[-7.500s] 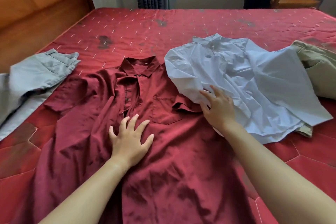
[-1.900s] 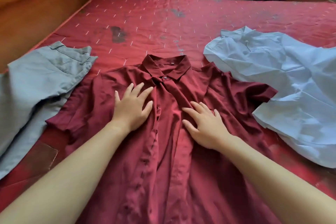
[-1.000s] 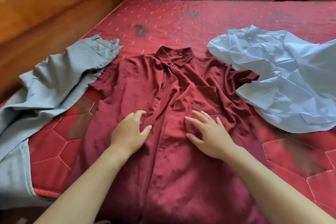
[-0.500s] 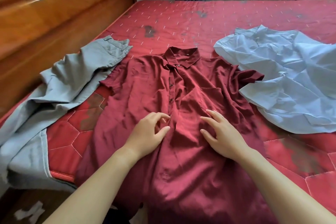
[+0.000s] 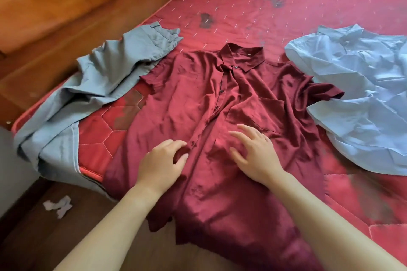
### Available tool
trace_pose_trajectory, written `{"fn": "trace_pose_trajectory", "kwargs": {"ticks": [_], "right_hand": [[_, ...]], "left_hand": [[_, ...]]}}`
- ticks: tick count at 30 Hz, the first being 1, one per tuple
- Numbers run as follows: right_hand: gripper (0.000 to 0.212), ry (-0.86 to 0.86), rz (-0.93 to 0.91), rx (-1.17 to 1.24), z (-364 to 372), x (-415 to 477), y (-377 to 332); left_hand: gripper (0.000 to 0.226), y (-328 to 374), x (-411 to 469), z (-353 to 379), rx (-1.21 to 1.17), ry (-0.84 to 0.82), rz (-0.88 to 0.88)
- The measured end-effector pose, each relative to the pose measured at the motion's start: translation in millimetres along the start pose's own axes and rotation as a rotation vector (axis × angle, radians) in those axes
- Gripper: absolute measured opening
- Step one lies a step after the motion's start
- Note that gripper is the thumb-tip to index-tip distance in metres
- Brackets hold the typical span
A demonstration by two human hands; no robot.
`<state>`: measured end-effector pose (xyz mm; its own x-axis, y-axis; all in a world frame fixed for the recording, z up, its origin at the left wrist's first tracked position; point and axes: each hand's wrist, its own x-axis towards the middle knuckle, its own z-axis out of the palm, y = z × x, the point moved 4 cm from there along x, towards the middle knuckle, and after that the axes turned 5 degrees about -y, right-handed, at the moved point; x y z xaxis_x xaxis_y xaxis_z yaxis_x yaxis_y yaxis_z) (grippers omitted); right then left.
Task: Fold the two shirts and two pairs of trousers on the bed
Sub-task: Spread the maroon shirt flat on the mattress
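- Lying front-up on the red bed, the maroon shirt sits right under both hands, collar off at 12 o'clock from them and hem spilling over the mattress edge at 6 o'clock.
- Grey trousers are bunched up at about 10 o'clock from the hands, touching the shirt's sleeve and draping off the bed corner. The light blue shirt is crumpled at 2 o'clock, just beside the other sleeve.
- The maroon one looks silky and pretty wrinkled. It's short-sleeved and buttoned down the front, with a chest pocket just past the right-hand fingertips.
- The left hand has its fingers curled, with thumb and forefinger nipping the fabric right at the button strip.
- The right hand lies palm-down on the cloth, fingers straight and spread a bit, pointing toward 11 o'clock.
- The hands are apart, one on each side of the button strip, with both forearms coming in from 6 o'clock.
- The wooden headboard runs along 9 to 11 o'clock, and a white scrap lies on the floor at 8 o'clock.
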<state>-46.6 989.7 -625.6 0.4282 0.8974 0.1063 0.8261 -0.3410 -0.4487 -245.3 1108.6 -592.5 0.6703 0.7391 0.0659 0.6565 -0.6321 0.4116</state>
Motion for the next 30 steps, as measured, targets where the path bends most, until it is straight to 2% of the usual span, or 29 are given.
{"fn": "trace_pose_trajectory", "kwargs": {"ticks": [1, 3, 5, 6, 9, 11, 14, 17, 22, 24, 27, 30], "right_hand": [[0.046, -0.070, -0.040, 0.002, 4.8, -2.4, -3.7], [0.047, -0.204, -0.068, -0.035, 16.3, -11.6, -2.5], [0.046, -0.183, -0.077, 0.010, 10.8, -19.6, 2.2], [0.045, -0.133, -0.085, 0.045, 3.0, -21.7, 2.2], [0.040, 0.021, -0.066, 0.063, -15.7, -20.7, 5.2], [0.038, 0.044, -0.034, 0.079, -16.8, -17.7, -1.7], [0.036, 0.056, -0.095, 0.158, -3.9, -8.6, -36.2], [0.043, -0.014, -0.188, 0.169, 18.1, 8.8, -79.4], [0.055, -0.327, -0.082, -0.082, 46.7, 15.7, -67.1], [0.055, -0.333, -0.093, -0.049, 44.8, 9.7, -58.5], [0.053, -0.227, -0.139, -0.050, 36.3, 13.9, -70.2], [0.050, -0.164, -0.227, -0.015, 36.0, 29.7, -101.1]], "left_hand": [[0.027, 5.1, -4.6, 3.3, -0.015, -0.054, 0.026], [0.030, 15.5, -18.2, 14.6, -0.033, -0.269, 0.085], [0.027, 21.2, -33.7, 19.0, -0.047, -0.392, 0.115], [0.024, 21.8, -36.6, 16.1, -0.081, -0.374, 0.116], [0.020, 21.6, -26.9, 2.0, -0.300, -0.188, 0.074], [0.021, 17.2, -13.8, -6.5, -0.423, -0.076, 0.010], [0.026, 0.5, -2.6, -13.0, -0.268, 0.058, -0.019], [0.026, -33.9, -13.3, -14.3, -0.060, 0.078, -0.155], [0.046, -95.5, -38.7, -25.0, 0.041, 0.043, -0.412], [0.041, -107.5, -39.1, -26.4, 0.026, -0.017, -0.461], [0.015, -104.6, -30.7, -30.8, -0.016, 0.002, -0.390], [0.018, -100.4, -17.6, -35.0, -0.008, 0.043, -0.339]]}}
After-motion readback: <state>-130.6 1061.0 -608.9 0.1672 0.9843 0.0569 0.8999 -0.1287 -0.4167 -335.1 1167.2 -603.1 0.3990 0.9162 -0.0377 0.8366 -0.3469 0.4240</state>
